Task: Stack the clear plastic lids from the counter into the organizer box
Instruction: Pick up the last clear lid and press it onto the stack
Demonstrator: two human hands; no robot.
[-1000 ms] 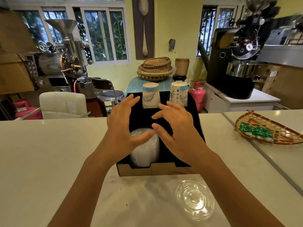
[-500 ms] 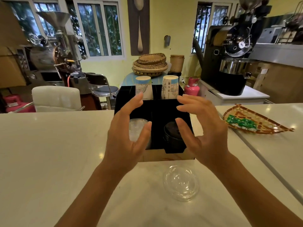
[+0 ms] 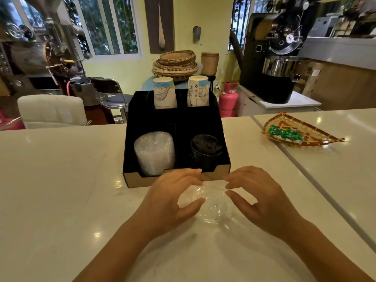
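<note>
A single clear plastic lid [image 3: 212, 206] lies flat on the white counter just in front of the black organizer box [image 3: 130, 139]. My left hand [image 3: 173, 198] curves around the lid's left side and my right hand [image 3: 258, 198] around its right side, fingers spread, at or very near its rim. Whether they touch it I cannot tell. The box's front left compartment holds a stack of clear lids [image 3: 154, 153]. A stack of black lids [image 3: 206, 151] fills the front right one. Two paper cup stacks [image 3: 164, 92] stand in the back compartments.
A woven tray with green packets [image 3: 295, 133] sits on the counter to the right, beyond a seam [image 3: 305, 169] between two counter slabs. Behind the counter are a white chair [image 3: 50, 110], a pink gas cylinder [image 3: 228, 100] and coffee roasting machines.
Both hands have drawn back from over the organizer box and come down around the clear lid on the counter. The view has tilted down.
</note>
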